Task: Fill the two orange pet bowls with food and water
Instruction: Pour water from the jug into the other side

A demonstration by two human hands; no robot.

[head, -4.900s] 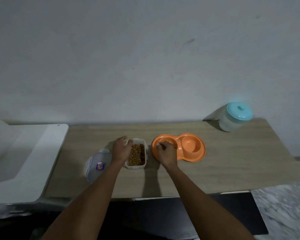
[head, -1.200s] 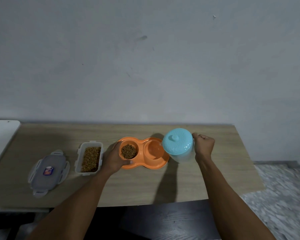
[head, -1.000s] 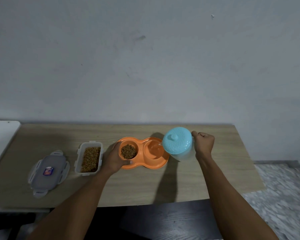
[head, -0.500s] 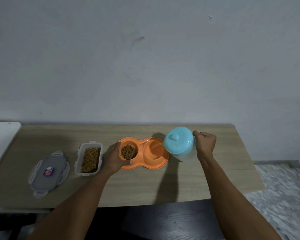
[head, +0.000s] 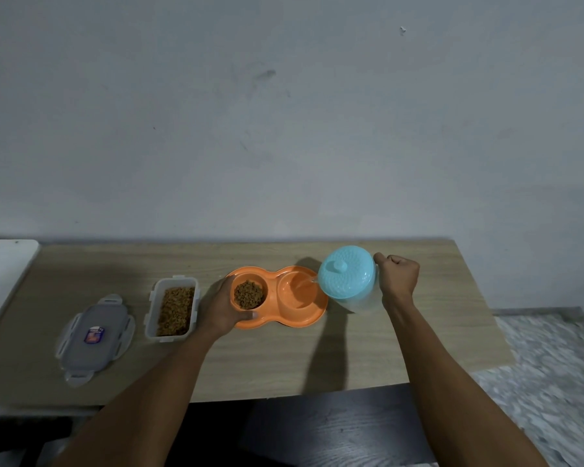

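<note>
Pale wood-grain tabletop [head: 284, 358], set against a grey wall; white surface [head: 0, 281] abutting at far left.

Grey-tinted clear plastic lid with four snap tabs and a small sticker [head: 93, 337], flat on the table, near left end.

Clear rectangular plastic food box [head: 172, 310], just right of the lid, open, holding brown kibble [head: 176, 310] over its floor.

Left hand [head: 221, 310], between food box and feeder, fingers half-curled around the feeder's left rim, thumb on the near edge.

Orange plastic double pet bowl, figure-eight outline [head: 279, 298], flat at table centre, touching the left hand. Left well holding a mound of brown pellets [head: 249, 294]; right well [head: 299, 291] glossy, taking a thin stream of water from the jug's spout.

Translucent plastic jug with round turquoise knobbed lid [head: 348, 278], tilted leftward, spout over the right well, lifted just right of the feeder.

Right hand [head: 398, 276], closed in a fist on the jug's handle side; handle itself hidden.
</note>
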